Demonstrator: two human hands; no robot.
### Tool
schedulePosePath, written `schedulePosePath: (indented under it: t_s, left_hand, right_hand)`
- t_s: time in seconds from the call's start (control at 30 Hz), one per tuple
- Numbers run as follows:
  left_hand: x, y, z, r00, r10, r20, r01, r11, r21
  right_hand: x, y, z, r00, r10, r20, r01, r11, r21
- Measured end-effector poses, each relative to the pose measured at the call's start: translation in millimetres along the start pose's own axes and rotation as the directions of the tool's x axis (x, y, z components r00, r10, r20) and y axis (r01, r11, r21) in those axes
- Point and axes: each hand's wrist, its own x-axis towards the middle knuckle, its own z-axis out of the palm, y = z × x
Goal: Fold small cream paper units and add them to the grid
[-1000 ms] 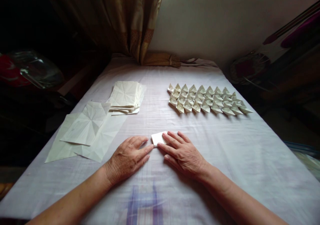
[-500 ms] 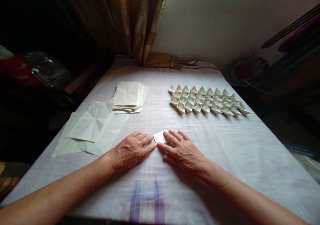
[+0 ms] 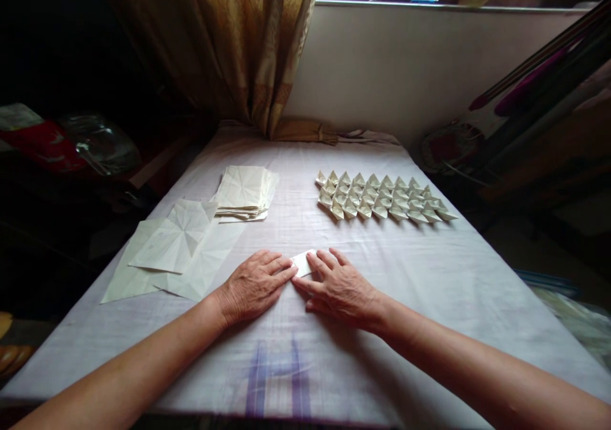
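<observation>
A small folded piece of white paper (image 3: pixel 302 264) lies on the cloth between my two hands. My left hand (image 3: pixel 255 282) rests palm down, its fingers stretched out, with the fingertips touching the paper's left end. From the other side, my right hand (image 3: pixel 337 285) spreads its fingers over the paper's right part and presses it flat; that part is hidden under the fingers. Beyond my right hand stand several folded paper boats (image 3: pixel 379 198) in close rows. To the left are creased paper sheets (image 3: pixel 184 236), loose and overlapping, beside a stack of creased paper (image 3: pixel 242 188).
A pale cloth (image 3: pixel 420 341) with purple stripes near the front covers the table. Behind it hang a gold-brown curtain (image 3: pixel 238 48) and a pale wall (image 3: pixel 382 67). A clear plastic container (image 3: pixel 102 144) and a red item (image 3: pixel 45 144) sit in the dark at left.
My left fingertips have come onto the left end of the folded paper. My view has tilted up, so a ledge above the wall now shows.
</observation>
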Motion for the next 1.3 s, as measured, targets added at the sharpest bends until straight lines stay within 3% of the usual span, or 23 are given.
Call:
schedulePosePath:
  t_s: [0.33,0.5,0.67,0.97,1.13,1.3]
  left_hand:
    - [-8.0,7.5,9.6,0.994,-0.106,0.033,0.105,0.994,0.038]
    - [-7.6,12.9,9.6,0.991,-0.108,0.083,0.100,0.990,0.098]
    - [-6.1,13.5,4.8,0.989,-0.089,0.115,0.078,0.992,0.097]
    - [-8.8,-1.1,6.1,0.999,-0.007,0.053,0.010,0.999,-0.049]
    - [-10.8,0.3,16.3,0.991,-0.109,-0.072,0.097,0.983,-0.156]
    - [-7.2,7.1,18.0,0.980,-0.172,-0.105,0.147,0.967,-0.208]
  right_hand:
    - [-14.4,-7.4,11.6,0.987,0.132,0.097,-0.146,0.976,0.161]
    - [-24.0,-14.4,18.4,0.958,0.282,0.046,-0.286,0.941,0.183]
    - [-27.5,-21.3,20.6,0.937,0.350,0.003,-0.345,0.924,0.167]
    - [-28.2,-23.9,21.0,0.922,0.384,-0.044,-0.369,0.909,0.193]
    - [-28.2,-24.0,22.7,0.913,0.404,-0.061,-0.384,0.900,0.208]
    - [-27.8,-24.4,22.6,0.910,0.410,-0.070,-0.387,0.896,0.218]
